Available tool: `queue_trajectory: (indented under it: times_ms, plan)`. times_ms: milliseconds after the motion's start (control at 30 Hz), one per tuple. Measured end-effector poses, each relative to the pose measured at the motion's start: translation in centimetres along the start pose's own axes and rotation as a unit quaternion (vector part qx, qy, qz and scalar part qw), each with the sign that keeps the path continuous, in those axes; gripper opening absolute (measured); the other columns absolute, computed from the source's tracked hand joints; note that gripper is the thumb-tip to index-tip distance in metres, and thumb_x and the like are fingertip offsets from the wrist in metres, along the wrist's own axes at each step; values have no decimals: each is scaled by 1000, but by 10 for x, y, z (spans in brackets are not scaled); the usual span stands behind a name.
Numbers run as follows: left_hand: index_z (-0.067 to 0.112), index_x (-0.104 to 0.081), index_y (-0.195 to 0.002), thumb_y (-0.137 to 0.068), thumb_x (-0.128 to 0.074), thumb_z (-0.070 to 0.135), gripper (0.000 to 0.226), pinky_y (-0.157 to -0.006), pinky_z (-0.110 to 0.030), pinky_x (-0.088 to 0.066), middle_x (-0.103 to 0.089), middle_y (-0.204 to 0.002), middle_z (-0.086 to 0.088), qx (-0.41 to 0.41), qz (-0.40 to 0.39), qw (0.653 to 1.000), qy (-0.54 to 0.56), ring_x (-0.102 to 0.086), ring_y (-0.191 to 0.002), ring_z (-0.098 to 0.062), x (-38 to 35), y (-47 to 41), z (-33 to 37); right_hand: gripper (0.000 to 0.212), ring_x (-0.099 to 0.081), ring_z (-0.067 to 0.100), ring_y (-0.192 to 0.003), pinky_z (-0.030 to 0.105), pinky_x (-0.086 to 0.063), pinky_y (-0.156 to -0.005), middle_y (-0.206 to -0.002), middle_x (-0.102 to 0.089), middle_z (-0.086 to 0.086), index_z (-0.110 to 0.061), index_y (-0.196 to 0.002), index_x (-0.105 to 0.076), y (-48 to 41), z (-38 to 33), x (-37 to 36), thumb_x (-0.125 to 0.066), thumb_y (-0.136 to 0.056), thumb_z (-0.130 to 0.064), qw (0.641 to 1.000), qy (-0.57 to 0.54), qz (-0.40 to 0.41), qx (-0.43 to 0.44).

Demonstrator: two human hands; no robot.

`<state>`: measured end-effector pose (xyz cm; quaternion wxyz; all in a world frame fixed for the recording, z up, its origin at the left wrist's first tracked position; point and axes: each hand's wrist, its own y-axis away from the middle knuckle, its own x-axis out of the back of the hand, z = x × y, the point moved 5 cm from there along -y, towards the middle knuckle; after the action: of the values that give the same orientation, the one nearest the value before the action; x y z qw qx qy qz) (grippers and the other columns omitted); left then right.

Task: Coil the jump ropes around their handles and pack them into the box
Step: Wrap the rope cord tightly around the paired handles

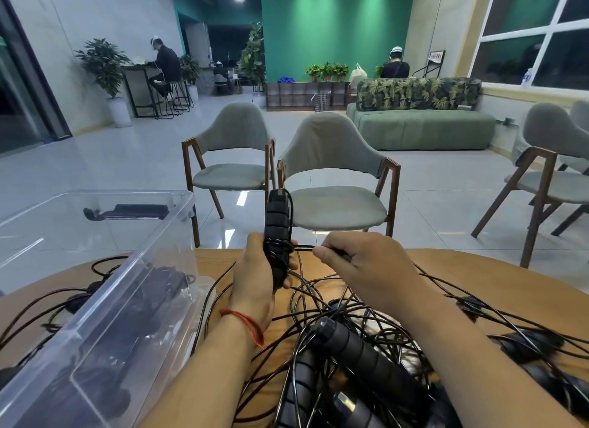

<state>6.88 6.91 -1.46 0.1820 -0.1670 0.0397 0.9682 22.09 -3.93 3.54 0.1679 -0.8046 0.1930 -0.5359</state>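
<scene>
At frame center, the left hand (255, 269) is gripping upright black handles (278, 233); the right hand (357, 261), just beside, is pinching the rope (302, 248).

Black handles (278, 226) upright, rope (304, 248) partly coiled, clear box (140, 252) alongside
</scene>
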Motion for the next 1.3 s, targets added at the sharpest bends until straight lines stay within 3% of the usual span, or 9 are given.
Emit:
queue_trajectory:
  times_ms: [133, 233, 333, 467, 667, 833, 1067, 1200, 1300]
  plan:
    - [37, -64, -112, -102, -35, 58, 37, -63, -40, -48, -69, -88, -5, -83, -48, 980, -172, -62, -76, -20, -7, 2, 2, 32, -59, 8, -73, 28, -43, -60, -71, -62, -12, -31, -85, -69, -2, 4, 0, -60, -103, -56, 997, -60, 42, -2]
    - [38, -60, -113, -100, -33, 78, 50, -66, -36, -49, -69, -91, 1, -98, -62, 963, -243, -64, -81, -17, -14, 6, -1, 31, -58, 12, -71, 38, -48, -62, -69, -61, -10, -30, -84, -69, -2, 5, -4, -64, -102, -53, 994, -106, 23, 1]
    - [33, -51, -131, -94, -37, 75, 57, -76, -37, -55, -67, -107, 4, -111, -51, 956, -267, -67, -95, -16, -13, 6, 0, 20, -62, 12, -75, 37, -50, -65, -76, -66, -10, -33, -92, -71, 1, 4, -6, -63, -105, -46, 992, -129, -13, 3]
    - [40, -45, -139, -105, -39, 63, 41, -83, -33, -54, -65, -115, 12, -146, -26, 935, -322, -64, -106, -9, -8, 0, 1, 16, -62, 10, -75, 31, -47, -63, -77, -67, -14, -36, -94, -72, 2, 8, -4, -65, -104, -46, 992, -124, -2, -4]
    - [49, -28, -161, -110, -22, 61, 53, -102, -42, -51, -55, -146, 8, -190, -42, 850, -490, -54, -126, -13, -11, 7, 4, 19, -62, 7, -79, 33, -49, -65, -79, -66, -18, -34, -94, -71, -1, 7, -5, -66, -102, -50, 995, -90, 42, 12]
    - [46, -24, -161, -95, -43, 75, 74, -94, -42, -57, -57, -131, 13, -240, -85, 774, -579, -60, -115, -11, -19, 18, 9, 17, -64, 8, -82, 36, -52, -68, -82, -68, -16, -37, -93, -70, -1, 7, -2, -65, -101, -51, 993, -100, 51, 24]
    - [52, -28, -159, -102, -30, 74, 61, -82, -35, -55, -55, -108, 17, -280, -98, 716, -632, -58, -101, -7, -25, 24, 13, 21, -64, 4, -76, 24, -50, -65, -78, -64, -20, -40, -98, -68, -1, 4, 14, -78, -89, -57, 993, -63, 84, 49]
    - [58, -50, -145, -101, -43, 69, 45, -92, -35, -55, -68, -120, 27, -268, -148, 772, -557, -60, -111, 3, -22, 27, 12, 28, -69, 12, -86, 34, -56, -71, -86, -70, -16, -40, -100, -71, -1, 21, 26, -87, -82, -54, 991, -129, 42, 21]
    - [54, -67, -129, -102, -50, 61, 33, -86, -39, -58, -73, -109, 28, -259, -192, 816, -480, -66, -107, 1, -21, 27, 11, 18, -68, 12, -88, 25, -49, -71, -94, -73, -12, -36, -98, -75, -1, 22, 24, -89, -87, -35, 983, -181, 5, 17]
